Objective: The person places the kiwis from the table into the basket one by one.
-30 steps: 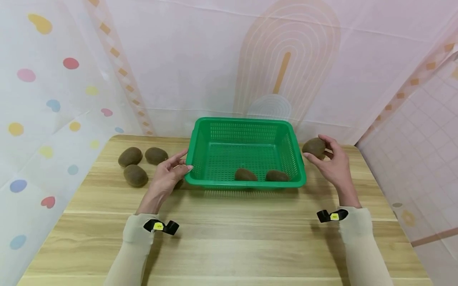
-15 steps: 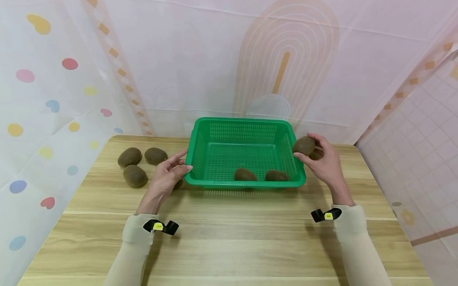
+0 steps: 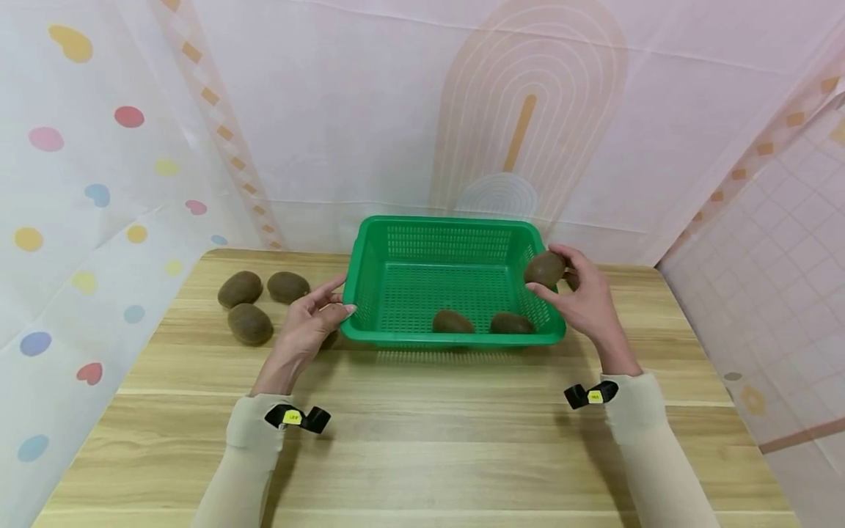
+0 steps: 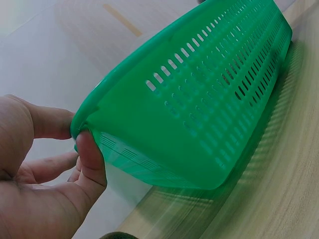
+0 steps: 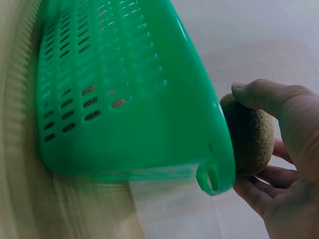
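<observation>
My right hand (image 3: 590, 299) grips a brown kiwi (image 3: 545, 269) between thumb and fingers, over the right rim of a green plastic basket (image 3: 452, 339). The right wrist view shows this kiwi (image 5: 249, 133) just past the basket's rim. Part of another kiwi (image 3: 572, 281) shows behind my right fingers. At the opposite side my left hand (image 3: 308, 326) pinches the basket's left rim, thumb on one face and fingers on the other. Inside the basket, along its front wall, lie two kiwis, a left one (image 3: 452, 322) and a right one (image 3: 512, 323), each partly hidden by the rim.
Left of the basket, three kiwis sit on the wooden table (image 3: 422, 440): a back-left one (image 3: 240, 290), a back-right one (image 3: 287, 287) and a front one (image 3: 250, 325). Another kiwi (image 3: 329, 340) is mostly hidden behind my left hand. A patterned cloth (image 3: 370, 110) hangs behind the table.
My right hand has carried the kiwi leftward, from right of the basket to over its right rim. The left hand keeps its hold on the basket, which stays in place.
</observation>
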`<state>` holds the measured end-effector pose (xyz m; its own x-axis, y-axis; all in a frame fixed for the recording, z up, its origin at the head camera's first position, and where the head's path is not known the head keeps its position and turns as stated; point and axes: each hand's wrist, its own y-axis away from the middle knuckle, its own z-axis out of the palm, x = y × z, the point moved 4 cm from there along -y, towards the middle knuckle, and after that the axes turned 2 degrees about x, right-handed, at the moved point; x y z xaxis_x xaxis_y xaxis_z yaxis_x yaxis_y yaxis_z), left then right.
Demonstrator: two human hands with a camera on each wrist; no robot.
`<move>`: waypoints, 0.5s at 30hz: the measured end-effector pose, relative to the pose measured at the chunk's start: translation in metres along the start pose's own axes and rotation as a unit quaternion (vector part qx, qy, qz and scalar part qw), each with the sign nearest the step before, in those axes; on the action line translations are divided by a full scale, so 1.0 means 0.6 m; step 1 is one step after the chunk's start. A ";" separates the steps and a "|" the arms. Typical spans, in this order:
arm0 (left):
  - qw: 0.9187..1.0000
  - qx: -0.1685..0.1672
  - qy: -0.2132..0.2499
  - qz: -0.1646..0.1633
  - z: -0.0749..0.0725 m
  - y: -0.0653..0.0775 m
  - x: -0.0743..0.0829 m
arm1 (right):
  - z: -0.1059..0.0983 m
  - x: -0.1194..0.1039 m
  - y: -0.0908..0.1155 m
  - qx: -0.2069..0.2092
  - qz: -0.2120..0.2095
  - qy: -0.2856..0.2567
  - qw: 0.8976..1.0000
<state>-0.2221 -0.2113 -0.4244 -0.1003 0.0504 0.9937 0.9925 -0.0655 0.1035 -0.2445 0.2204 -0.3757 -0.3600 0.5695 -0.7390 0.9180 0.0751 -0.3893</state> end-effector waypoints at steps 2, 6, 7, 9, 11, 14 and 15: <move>1.000 0.000 0.000 0.001 0.000 -0.001 -0.001 | 0.005 -0.001 -0.002 -0.006 -0.006 0.007 1.000; 1.000 0.000 0.005 0.002 -0.001 -0.002 -0.002 | 0.014 -0.001 -0.005 -0.024 -0.003 0.022 0.999; 1.000 -0.001 0.006 0.003 -0.001 -0.002 -0.002 | 0.016 -0.001 -0.006 -0.030 0.001 0.023 0.999; 1.000 -0.001 0.009 0.003 -0.002 -0.002 -0.002 | 0.018 0.000 -0.006 -0.044 0.013 0.026 0.999; 1.000 -0.001 0.009 0.005 -0.002 -0.003 -0.002 | 0.020 0.001 -0.006 -0.054 0.024 0.029 0.998; 1.000 -0.002 0.010 0.005 -0.002 -0.003 -0.002 | 0.019 0.001 -0.005 -0.061 0.033 0.040 0.997; 1.000 -0.002 0.009 0.006 -0.003 -0.003 -0.002 | 0.019 0.000 -0.004 -0.062 0.033 0.043 0.997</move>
<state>-0.2237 -0.2129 -0.4254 -0.0903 0.0310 0.9954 0.9933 -0.0699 0.0923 -0.2487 0.2109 -0.3810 -0.2870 0.6441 -0.7090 0.9547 0.1318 -0.2667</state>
